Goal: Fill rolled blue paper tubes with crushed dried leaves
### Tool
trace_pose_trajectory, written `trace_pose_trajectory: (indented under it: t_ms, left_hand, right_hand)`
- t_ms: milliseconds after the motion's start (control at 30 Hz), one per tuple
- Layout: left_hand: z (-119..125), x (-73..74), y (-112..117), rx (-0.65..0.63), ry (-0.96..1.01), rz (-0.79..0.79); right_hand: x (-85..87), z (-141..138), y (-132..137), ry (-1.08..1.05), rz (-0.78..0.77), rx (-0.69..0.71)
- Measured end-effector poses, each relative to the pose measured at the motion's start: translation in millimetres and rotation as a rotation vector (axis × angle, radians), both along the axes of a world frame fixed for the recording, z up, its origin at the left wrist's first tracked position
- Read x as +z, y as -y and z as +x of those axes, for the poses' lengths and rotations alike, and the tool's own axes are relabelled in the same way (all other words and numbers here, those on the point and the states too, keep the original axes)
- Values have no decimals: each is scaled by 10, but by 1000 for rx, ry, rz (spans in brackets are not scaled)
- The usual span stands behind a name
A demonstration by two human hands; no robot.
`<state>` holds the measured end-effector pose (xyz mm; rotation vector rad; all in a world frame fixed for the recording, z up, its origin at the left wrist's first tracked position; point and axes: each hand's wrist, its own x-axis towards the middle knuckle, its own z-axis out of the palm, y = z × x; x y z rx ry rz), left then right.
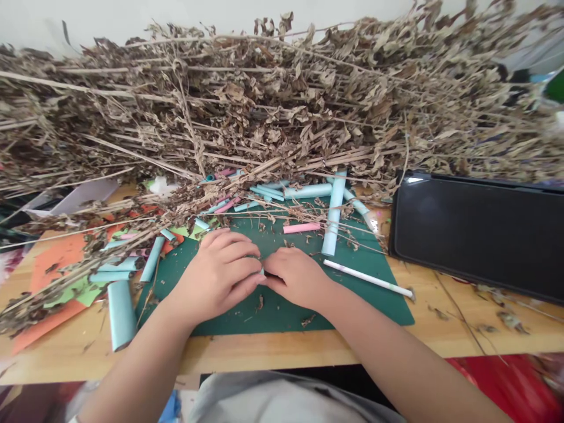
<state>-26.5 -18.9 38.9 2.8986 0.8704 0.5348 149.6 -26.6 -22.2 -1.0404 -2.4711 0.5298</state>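
My left hand [224, 267] and my right hand [295, 273] meet over a dark green cutting mat [282, 314]. Their fingers are curled together, pinching a small pale piece [263, 271] that looks like light blue paper; most of it is hidden by the fingers. Just beyond them a pink paper roll [302, 228] rests on the mat. A long light blue paper tube [335, 214] lies slantwise past my right hand, and a thin white stick [368, 278] lies to the right of it. Left of my left hand is a wide blue paper tube [122, 315].
A large heap of dried leafy stems [273, 106] fills the back of the wooden table [273, 352]. At right a black tablet [480, 235] leans. Orange paper [53, 258] and several blue rolls lie left, with leaf crumbs scattered about.
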Motion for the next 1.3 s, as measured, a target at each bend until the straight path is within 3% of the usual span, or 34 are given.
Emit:
trace_pose_trajectory:
  t_ms: [267, 533, 867, 1200, 1300]
  left_hand:
    - [-85, -33, 1, -60, 308, -145]
    - [-59, -53, -16, -67, 162, -122]
    - [-68, -68, -30, -38, 180, -61]
    - [-49, -51, -18, -27, 106, -216]
    - [-44, -56, -17, -39, 131, -200]
  right_hand:
    - [8, -9, 6, 17, -13, 13]
    - [1, -4, 5, 15, 10, 20]
    - [3, -2, -5, 7, 8, 19]
    - [-9, -1, -2, 10, 34, 23]
    - [-17, 0, -9, 6, 42, 20]
